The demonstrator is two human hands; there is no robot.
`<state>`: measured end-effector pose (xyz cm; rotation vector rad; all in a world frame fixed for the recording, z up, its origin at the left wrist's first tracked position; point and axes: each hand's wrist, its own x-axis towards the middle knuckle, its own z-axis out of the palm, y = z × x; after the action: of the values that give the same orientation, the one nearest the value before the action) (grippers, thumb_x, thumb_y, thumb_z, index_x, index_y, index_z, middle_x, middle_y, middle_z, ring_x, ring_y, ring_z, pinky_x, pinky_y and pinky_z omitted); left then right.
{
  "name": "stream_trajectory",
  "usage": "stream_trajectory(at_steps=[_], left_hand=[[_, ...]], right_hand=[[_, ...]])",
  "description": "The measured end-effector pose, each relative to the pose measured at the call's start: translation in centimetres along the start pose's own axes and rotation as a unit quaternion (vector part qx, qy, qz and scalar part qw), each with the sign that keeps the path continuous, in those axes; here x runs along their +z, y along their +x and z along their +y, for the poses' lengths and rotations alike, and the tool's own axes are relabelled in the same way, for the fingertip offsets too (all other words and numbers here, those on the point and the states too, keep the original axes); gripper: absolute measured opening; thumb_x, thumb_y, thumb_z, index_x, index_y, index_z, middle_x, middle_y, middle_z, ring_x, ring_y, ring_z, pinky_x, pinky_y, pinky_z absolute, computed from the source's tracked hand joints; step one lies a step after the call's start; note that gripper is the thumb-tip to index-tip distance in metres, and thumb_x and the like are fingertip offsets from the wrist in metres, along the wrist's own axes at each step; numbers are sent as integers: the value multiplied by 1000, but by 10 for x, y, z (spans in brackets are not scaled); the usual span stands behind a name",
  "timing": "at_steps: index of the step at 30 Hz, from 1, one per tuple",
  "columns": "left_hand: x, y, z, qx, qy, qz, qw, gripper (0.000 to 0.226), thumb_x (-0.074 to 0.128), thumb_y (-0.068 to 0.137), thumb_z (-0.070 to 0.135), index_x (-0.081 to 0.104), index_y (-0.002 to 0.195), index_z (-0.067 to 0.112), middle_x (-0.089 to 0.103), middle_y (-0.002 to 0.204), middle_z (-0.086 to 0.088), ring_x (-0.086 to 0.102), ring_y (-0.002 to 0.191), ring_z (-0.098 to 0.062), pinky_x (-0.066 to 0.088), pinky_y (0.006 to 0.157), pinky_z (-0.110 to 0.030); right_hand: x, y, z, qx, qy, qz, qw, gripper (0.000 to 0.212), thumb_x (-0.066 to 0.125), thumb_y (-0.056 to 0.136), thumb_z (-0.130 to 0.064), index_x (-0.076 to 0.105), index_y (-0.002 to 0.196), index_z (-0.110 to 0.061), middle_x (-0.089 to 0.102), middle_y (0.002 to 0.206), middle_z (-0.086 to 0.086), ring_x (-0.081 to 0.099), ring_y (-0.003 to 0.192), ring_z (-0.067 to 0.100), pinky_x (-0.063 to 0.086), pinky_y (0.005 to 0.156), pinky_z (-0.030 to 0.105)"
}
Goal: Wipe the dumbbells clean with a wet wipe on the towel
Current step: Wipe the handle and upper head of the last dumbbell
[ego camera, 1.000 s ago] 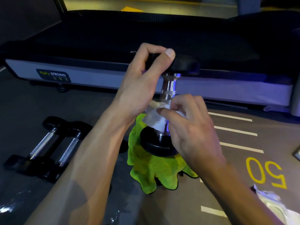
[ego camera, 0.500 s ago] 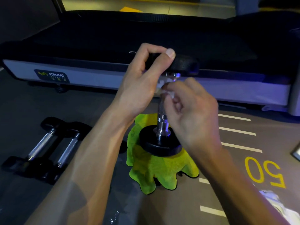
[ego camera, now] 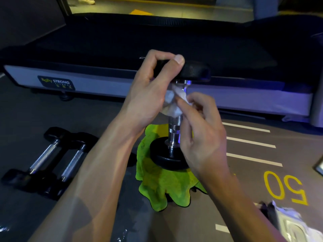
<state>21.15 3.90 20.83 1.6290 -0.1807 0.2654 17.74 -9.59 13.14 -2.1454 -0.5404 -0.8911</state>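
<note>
Dumbbell [ego camera: 176,130]: stands on end on the green towel [ego camera: 162,186], so its handle is exposed. Your left hand [ego camera: 153,88] grips the top weight, steadying it. Your right hand [ego camera: 201,130] pinches the wet wipe [ego camera: 172,105] against the handle's upper part.

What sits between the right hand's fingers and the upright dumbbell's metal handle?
In the head view, a crumpled white wet wipe lies between the right hand's fingers and the dumbbell handle's upper part.
</note>
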Motion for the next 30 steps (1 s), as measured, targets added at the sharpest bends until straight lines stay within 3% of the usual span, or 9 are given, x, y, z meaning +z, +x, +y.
stream_trajectory(at_steps=[3,5,8,11,16,18,23,27,30], left_hand=[[1,1,-1,1,-8,1,1000,8,60,104,37,63,99,31,65,104,13,60,96,3,49,85,-17],[3,1,-1,2,-6,-5,1000,8,59,106,33,62,100,30,65,104,14,60,95,7,47,82,-11],[4,0,0,7,-2,-11,1000,8,58,107,32,62,102,27,65,101,15,60,91,9,47,78,-8],[2,-1,1,13,-6,-1,1000,10,59,107,32,63,104,24,63,99,14,60,87,10,47,79,-9],[5,-2,2,20,-10,-21,1000,9,60,106,28,62,105,20,63,93,6,61,81,-3,51,71,-18],[6,0,2,21,-10,-24,999,11,62,103,32,63,105,21,63,91,9,61,82,-5,51,72,-20],[12,2,0,33,-3,-22,999,6,64,103,28,65,102,23,64,86,21,60,84,7,45,79,-11],[16,2,0,31,-8,-15,999,8,64,103,28,64,102,20,63,82,20,59,77,7,45,74,-10],[17,2,0,33,-2,-20,999,11,64,100,33,64,102,22,63,80,22,58,75,7,44,74,-13]], right_hand=[[0,-9,2,71,32,-2,997,46,55,98,1,55,143,2,45,133,4,55,108,10,44,98,16],[-3,-1,-2,120,40,-12,992,45,56,99,-9,53,144,-1,42,134,2,52,106,4,36,96,5],[-1,1,-11,119,44,-8,992,37,62,99,-12,59,135,-2,46,137,8,57,115,15,42,99,14],[0,-4,-17,53,19,-10,998,44,65,96,-7,59,139,0,49,141,14,53,128,27,45,108,30],[3,6,-22,-3,-128,-49,991,48,61,92,-15,59,139,-3,45,147,11,37,136,30,42,108,35],[2,7,-17,-7,-135,-55,989,52,63,89,-12,57,140,-5,37,148,5,36,135,29,45,105,37],[-7,2,-5,91,95,45,990,46,65,91,0,60,137,-3,43,136,3,48,128,4,45,106,26],[-8,2,-7,242,315,82,914,44,63,94,-6,57,137,-11,47,142,2,60,129,15,50,109,36],[-11,14,-14,298,363,37,882,28,60,94,-10,65,121,-11,56,131,12,68,106,3,54,94,29]])
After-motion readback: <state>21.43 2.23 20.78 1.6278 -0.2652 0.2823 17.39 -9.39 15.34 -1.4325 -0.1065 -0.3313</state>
